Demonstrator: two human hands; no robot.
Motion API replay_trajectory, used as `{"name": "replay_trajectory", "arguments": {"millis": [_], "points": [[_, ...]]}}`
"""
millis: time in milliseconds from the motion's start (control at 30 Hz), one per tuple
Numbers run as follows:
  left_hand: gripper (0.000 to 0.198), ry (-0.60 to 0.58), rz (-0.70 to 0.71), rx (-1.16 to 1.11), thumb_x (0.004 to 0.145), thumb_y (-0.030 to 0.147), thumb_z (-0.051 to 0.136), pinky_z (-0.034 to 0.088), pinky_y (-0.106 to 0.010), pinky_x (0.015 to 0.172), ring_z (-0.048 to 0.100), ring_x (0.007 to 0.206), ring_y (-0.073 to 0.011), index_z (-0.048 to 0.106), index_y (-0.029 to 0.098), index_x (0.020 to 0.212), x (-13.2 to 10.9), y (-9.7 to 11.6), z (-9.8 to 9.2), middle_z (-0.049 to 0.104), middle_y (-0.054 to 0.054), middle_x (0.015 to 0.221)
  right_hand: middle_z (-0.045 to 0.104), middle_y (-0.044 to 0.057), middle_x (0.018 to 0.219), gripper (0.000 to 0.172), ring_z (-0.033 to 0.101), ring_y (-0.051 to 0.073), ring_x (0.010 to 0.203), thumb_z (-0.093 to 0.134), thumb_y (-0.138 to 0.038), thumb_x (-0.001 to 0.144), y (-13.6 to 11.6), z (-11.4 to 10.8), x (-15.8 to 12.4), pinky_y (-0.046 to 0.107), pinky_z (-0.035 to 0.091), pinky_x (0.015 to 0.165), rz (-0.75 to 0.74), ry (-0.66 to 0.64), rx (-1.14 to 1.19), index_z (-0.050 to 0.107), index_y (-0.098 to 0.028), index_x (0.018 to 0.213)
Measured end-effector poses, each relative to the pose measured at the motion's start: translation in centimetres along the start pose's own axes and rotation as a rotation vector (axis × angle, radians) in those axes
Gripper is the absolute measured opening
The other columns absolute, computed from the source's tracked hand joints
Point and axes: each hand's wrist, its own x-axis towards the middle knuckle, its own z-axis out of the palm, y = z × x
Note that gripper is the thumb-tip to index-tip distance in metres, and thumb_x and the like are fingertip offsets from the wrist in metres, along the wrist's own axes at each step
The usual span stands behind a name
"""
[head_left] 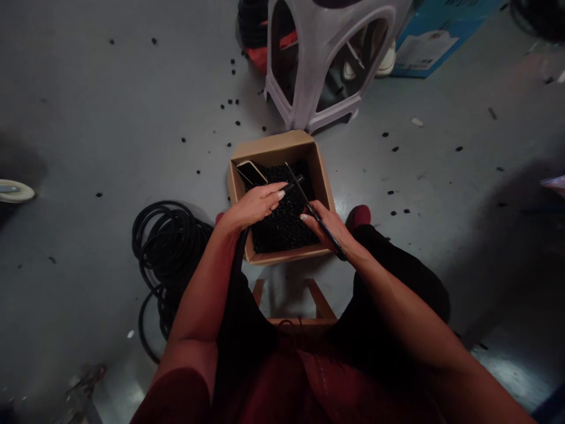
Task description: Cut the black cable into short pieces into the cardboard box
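Arms (pixel 203 282) forward, hands (pixel 258 205) (pixel 326 225) apart, apparently gripping

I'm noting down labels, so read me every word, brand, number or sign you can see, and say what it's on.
"WI…", cut off by the picture's top edge, remaining letters uncertain: on the bright blue box.
White rectangular label on that box: small print and a dark barcode-like patch, too blurred to read.
Brown open-topped cardboard box: no readable text.
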Motion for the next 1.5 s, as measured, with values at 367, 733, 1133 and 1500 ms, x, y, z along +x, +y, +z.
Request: {"name": "replay_trajectory", "arguments": {"millis": [367,733,1133,1500], "points": [[0.047,0.010,0.043,0.112,0.092,0.029,0.042,0.035,-0.018,0.054,0.039,0.056,-0.0064,0.051,0.013,0.135,0.1,-0.5,-0.2,0.045,0.003,0.065,0.062,0.004,0.076,0.037,0.056,0.019,0.067,0.045,-0.052,0.088,0.1,0.4,-0.1,0.029,0.038,0.060,0.037,0.018,-0.022,0.053,-0.020,0.104],[0.043,0.174,0.079,0.788,0.094,0.027,0.041,0.046,-0.032,0.088,0.062,0.101,-0.0229,0.053,0.020,0.135,0.9,-1.2,1.6,0.068,-0.012,0.111,0.067,0.008,0.093,0.052,0.062,0.023,0.078,0.041,-0.061,0.088,1.4,0.4,0.7,0.032,0.045,0.067,0.109,-0.121,0.014,0.050,-0.020,0.119],[0.042,0.210,0.001,1.066,0.097,0.034,0.033,0.046,-0.033,0.072,0.065,0.085,-0.0261,0.050,0.024,0.134,-0.1,-0.8,2.3,0.066,-0.013,0.097,0.064,0.004,0.080,0.037,0.059,0.020,0.072,0.040,-0.056,0.091,1.5,0.7,0.7,0.028,0.039,0.061,0.055,-0.098,-0.080,0.052,-0.022,0.099],[0.041,0.183,0.006,1.051,0.097,0.033,0.033,0.047,-0.034,0.072,0.066,0.085,-0.0261,0.052,0.022,0.132,0.3,-1.4,2.1,0.067,-0.014,0.099,0.058,0.002,0.067,0.036,0.055,0.019,0.064,0.040,-0.058,0.089,1.2,0.9,0.8,0.026,0.032,0.055,0.094,-0.095,-0.169,0.049,-0.023,0.085]]}}
